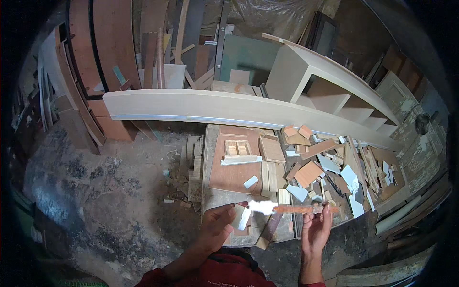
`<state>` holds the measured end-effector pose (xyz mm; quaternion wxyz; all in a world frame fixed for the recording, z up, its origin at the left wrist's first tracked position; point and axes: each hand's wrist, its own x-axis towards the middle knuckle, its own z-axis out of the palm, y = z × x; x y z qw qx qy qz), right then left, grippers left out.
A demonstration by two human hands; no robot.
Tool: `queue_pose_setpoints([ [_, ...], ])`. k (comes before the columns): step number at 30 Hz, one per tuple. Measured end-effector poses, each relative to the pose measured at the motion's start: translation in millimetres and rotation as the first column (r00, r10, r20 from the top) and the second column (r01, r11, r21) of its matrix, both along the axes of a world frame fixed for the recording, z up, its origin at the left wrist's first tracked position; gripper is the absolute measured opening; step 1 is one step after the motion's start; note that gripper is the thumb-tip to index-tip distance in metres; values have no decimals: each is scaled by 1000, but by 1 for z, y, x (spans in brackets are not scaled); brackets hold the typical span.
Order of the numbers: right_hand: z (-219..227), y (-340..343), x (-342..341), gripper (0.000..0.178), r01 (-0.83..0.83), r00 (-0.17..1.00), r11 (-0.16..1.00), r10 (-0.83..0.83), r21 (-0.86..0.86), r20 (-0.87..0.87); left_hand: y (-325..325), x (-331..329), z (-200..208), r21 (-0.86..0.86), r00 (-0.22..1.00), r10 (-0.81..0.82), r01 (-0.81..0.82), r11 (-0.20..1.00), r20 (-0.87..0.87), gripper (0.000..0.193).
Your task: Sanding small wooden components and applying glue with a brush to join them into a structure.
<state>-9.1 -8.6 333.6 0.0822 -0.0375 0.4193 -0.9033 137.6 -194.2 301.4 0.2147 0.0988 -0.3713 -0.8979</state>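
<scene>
My left hand [216,228] is closed on a small pale wooden block [238,219], its fingers and thumb gripping the block's left side. White paste, apparently glue, shines along the block's right edge. Across from it, my right hand [316,233] pinches the right end of a thin reddish-brown stick [299,209]. A thick white blob [262,206] coats the stick's left end, close beside the block. Whether the stick touches the block, I cannot tell. Below the stick, a dark brown wooden strip [270,229] lies at the near edge of the workbench [224,194].
A small divided wooden frame [237,148] rests on a brown board [228,178]. Offcuts, including a reddish-brown block [308,174], crowd the bench's right half. A long pale panel [191,106] spans the far side, with an open cabinet [330,88] behind it. Leftward lies stained floor [114,201].
</scene>
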Motion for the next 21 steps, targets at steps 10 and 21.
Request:
queue_pose_setpoints([
  [10, -3, 4, 4, 19, -46, 999, 999, 46, 1, -24, -2, -1, -16, -66, 1000, 7, -8, 998, -13, 42],
  [21, -6, 9, 4, 20, -166, 980, 985, 170, 54, -105, -3, 1, -27, -51, 1000, 21, -21, 998, -1, 43],
])
